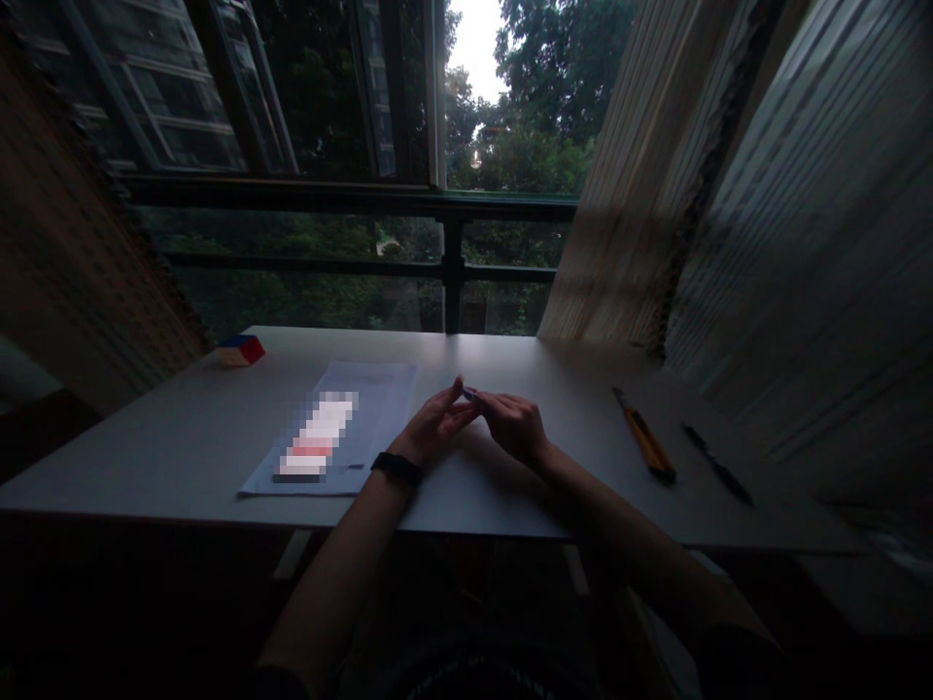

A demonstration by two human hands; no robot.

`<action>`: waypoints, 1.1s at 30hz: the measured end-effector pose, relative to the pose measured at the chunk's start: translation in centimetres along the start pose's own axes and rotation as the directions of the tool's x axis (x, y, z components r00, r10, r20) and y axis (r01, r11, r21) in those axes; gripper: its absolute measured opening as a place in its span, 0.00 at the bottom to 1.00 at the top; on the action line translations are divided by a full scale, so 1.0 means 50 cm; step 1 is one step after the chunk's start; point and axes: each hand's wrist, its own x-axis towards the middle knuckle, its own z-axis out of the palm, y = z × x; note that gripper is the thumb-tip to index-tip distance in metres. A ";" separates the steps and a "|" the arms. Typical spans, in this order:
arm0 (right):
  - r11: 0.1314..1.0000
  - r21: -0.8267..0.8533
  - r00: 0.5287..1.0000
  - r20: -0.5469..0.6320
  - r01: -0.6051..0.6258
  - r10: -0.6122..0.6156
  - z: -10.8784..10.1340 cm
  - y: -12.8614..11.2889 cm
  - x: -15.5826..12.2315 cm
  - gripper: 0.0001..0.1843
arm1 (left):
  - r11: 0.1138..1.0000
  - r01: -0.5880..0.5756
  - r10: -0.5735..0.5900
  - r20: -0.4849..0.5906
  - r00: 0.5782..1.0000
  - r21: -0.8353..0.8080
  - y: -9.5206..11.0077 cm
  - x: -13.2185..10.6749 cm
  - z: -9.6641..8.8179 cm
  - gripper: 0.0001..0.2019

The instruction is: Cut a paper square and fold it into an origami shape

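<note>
My left hand [435,425] and my right hand [514,425] meet over the middle of a white table [182,437]. Their fingertips pinch a small bluish object [468,394] between them; it is too small and dim to name. A black band [396,469] circles my left wrist. Just left of my hands lies a sheet of paper [364,408] with a blurred patch on it.
A yellow utility knife [645,445] and a dark pen [716,464] lie on the table to the right. A coloured cube [241,349] sits at the far left corner. Behind the table are a window railing [452,267] and curtains [729,194].
</note>
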 end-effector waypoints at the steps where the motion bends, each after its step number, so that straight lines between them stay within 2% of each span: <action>1: 1.000 0.002 1.000 -0.004 -0.003 0.003 0.000 0.000 0.000 0.17 | 1.000 0.008 -0.008 -0.003 1.000 0.007 -0.001 0.001 -0.001 0.17; 7: 1.000 0.013 0.999 -0.047 -0.021 0.022 0.003 0.001 -0.002 0.16 | 0.998 0.043 -0.042 -0.018 0.999 0.038 -0.002 0.003 -0.005 0.20; 11: 0.999 0.036 0.997 -0.071 -0.033 0.035 0.004 0.002 -0.002 0.15 | 0.998 0.048 -0.048 0.012 0.999 0.033 -0.001 0.002 -0.005 0.21; 22: 0.975 0.218 0.995 -0.076 -0.047 0.065 0.008 0.011 -0.004 0.11 | 0.990 -0.003 0.000 0.021 1.000 0.142 -0.003 -0.011 -0.001 0.18; 33: 0.990 0.125 0.994 -0.087 -0.059 0.070 0.009 0.008 -0.007 0.10 | 0.989 -0.034 0.030 0.030 0.999 0.143 -0.004 -0.005 0.003 0.15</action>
